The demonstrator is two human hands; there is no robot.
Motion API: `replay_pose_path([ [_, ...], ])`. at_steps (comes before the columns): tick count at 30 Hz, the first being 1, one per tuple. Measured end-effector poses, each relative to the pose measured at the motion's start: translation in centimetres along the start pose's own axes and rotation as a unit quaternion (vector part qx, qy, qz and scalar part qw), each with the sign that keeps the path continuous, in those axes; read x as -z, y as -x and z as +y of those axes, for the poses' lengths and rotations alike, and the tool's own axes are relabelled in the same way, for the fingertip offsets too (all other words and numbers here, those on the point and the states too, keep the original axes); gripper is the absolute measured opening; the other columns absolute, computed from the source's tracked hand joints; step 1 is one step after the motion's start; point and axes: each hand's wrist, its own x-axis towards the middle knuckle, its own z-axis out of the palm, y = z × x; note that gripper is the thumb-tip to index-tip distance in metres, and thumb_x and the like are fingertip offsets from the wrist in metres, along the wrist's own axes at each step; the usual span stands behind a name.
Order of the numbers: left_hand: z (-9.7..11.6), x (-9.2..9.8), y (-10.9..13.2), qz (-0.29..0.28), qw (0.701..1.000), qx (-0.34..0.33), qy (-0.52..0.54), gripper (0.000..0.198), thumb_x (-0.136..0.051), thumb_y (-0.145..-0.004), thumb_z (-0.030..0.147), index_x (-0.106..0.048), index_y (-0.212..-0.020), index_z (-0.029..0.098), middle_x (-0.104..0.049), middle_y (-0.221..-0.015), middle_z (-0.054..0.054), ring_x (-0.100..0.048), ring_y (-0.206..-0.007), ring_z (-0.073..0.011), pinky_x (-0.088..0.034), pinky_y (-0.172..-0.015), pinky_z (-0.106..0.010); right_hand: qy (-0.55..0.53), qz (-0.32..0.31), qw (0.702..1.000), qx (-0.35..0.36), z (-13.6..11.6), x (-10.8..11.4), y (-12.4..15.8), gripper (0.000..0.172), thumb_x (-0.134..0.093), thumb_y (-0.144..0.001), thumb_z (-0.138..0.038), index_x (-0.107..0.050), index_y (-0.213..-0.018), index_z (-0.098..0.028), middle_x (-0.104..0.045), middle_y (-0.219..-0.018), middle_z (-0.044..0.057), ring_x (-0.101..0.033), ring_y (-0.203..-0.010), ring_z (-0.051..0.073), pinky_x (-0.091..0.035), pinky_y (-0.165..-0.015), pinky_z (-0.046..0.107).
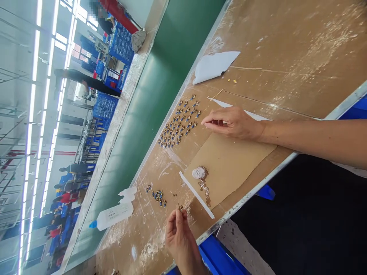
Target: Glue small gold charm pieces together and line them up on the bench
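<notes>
My left hand [181,235], low in the view, is closed in a pinch on a small gold-coloured metal piece [180,207] that sticks out past the fingertips. A small pile of blue and gold pieces [158,196] lies just beyond it. Over the edge of a brown cardboard sheet [235,164], my right hand [232,121] has thumb and fingertips brought together; what they hold, if anything, is too small to make out. Beside those fingertips, many similar blue and gold pieces [179,124] are spread in loose rows. A small white container [198,173] sits on the cardboard.
A large white bottle with a blue cap [114,215] and smaller white bottles [127,194] lie near the far edge. A white strip [197,195] borders the cardboard. White paper [215,67] rests farther along. Across the green surface [172,65] are blue crates [122,44] and people.
</notes>
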Motion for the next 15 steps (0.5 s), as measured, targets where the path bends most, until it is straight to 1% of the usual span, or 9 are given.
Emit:
replay_pose_path([
  [2, 0.0, 0.1, 1.1, -0.041, 0.994, 0.040, 0.089, 0.033, -0.085, -0.052, 0.037, -0.067, -0.072, 0.019, -0.063, -0.070, 0.002, -0.060, -0.068, -0.0092, -0.052, -0.076, -0.025, -0.003, 0.009, 1.000, 0.000, -0.8, 0.3, 0.1, 0.019, -0.044, -0.092, -0.026, -0.062, -0.089, -0.019, -0.061, -0.075, 0.003, -0.047, -0.061, 0.010, -0.040, -0.058, 0.024],
  [4, -0.2, 0.1, 2.1, -0.082, 0.986, 0.058, 0.137, 0.031, -0.086, -0.051, 0.035, -0.066, -0.069, 0.019, -0.060, -0.065, 0.003, -0.059, -0.064, -0.0080, -0.053, -0.076, -0.026, -0.022, 0.006, 1.000, 0.017, -2.5, 0.5, 0.7, 0.015, -0.046, -0.091, -0.025, -0.061, -0.092, -0.020, -0.062, -0.079, 0.004, -0.051, -0.066, 0.012, -0.042, -0.063, 0.025],
  [5, -0.3, 0.1, 2.5, -0.101, 0.981, 0.059, 0.152, 0.029, -0.085, -0.052, 0.035, -0.066, -0.068, 0.020, -0.058, -0.064, 0.004, -0.058, -0.063, -0.0073, -0.054, -0.075, -0.026, -0.039, -0.010, 0.999, 0.031, -3.7, 0.5, 1.2, 0.014, -0.047, -0.091, -0.023, -0.061, -0.093, -0.020, -0.063, -0.082, 0.004, -0.054, -0.069, 0.012, -0.043, -0.066, 0.026],
  [7, -0.9, 0.1, 3.4, -0.134, 0.974, 0.051, 0.177, 0.024, -0.083, -0.058, 0.035, -0.066, -0.068, 0.020, -0.056, -0.063, 0.004, -0.057, -0.060, -0.0066, -0.055, -0.074, -0.026, -0.106, -0.067, 0.989, 0.073, -6.4, 0.3, 2.6, 0.017, -0.045, -0.092, -0.021, -0.061, -0.097, -0.019, -0.064, -0.089, 0.006, -0.056, -0.080, 0.013, -0.044, -0.073, 0.025],
  [9, -1.6, -0.1, 4.2, -0.161, 0.967, 0.039, 0.193, 0.019, -0.079, -0.064, 0.034, -0.067, -0.071, 0.022, -0.056, -0.062, 0.004, -0.056, -0.060, -0.0068, -0.055, -0.074, -0.027, -0.145, -0.152, 0.972, 0.109, -9.1, 0.0, 4.1, 0.018, -0.044, -0.093, -0.020, -0.061, -0.097, -0.015, -0.063, -0.085, 0.006, -0.055, -0.081, 0.012, -0.045, -0.072, 0.025],
  [10, -1.9, -0.2, 4.6, -0.169, 0.965, 0.033, 0.196, 0.017, -0.078, -0.066, 0.034, -0.068, -0.073, 0.022, -0.057, -0.063, 0.004, -0.057, -0.061, -0.0071, -0.055, -0.075, -0.028, -0.142, -0.185, 0.967, 0.104, -10.2, -0.2, 4.7, 0.018, -0.044, -0.093, -0.019, -0.062, -0.094, -0.014, -0.062, -0.083, 0.005, -0.055, -0.080, 0.012, -0.044, -0.072, 0.024],
  [12, -2.3, -0.5, 5.4, -0.169, 0.966, 0.017, 0.193, 0.015, -0.077, -0.067, 0.033, -0.069, -0.075, 0.023, -0.060, -0.064, 0.003, -0.059, -0.062, -0.0076, -0.055, -0.075, -0.026, -0.140, -0.231, 0.959, 0.089, -11.8, -0.4, 5.7, 0.021, -0.044, -0.093, -0.018, -0.063, -0.088, -0.013, -0.061, -0.079, 0.005, -0.053, -0.077, 0.011, -0.044, -0.071, 0.023],
  [13, -2.4, -0.8, 5.9, -0.154, 0.971, 0.008, 0.184, 0.016, -0.079, -0.065, 0.033, -0.070, -0.075, 0.024, -0.062, -0.066, 0.003, -0.060, -0.063, -0.0078, -0.055, -0.073, -0.024, -0.133, -0.247, 0.957, 0.080, -12.2, -0.4, 6.0, 0.021, -0.043, -0.093, -0.018, -0.063, -0.086, -0.013, -0.060, -0.078, 0.004, -0.053, -0.076, 0.011, -0.043, -0.071, 0.023],
  [15, -2.1, -1.5, 6.9, -0.100, 0.983, -0.013, 0.151, 0.020, -0.082, -0.060, 0.033, -0.071, -0.074, 0.023, -0.067, -0.069, 0.002, -0.063, -0.064, -0.0086, -0.054, -0.068, -0.019, -0.117, -0.267, 0.954, 0.072, -12.6, -0.3, 6.2, 0.022, -0.044, -0.093, -0.019, -0.064, -0.084, -0.014, -0.060, -0.077, 0.004, -0.052, -0.075, 0.011, -0.042, -0.069, 0.022],
])
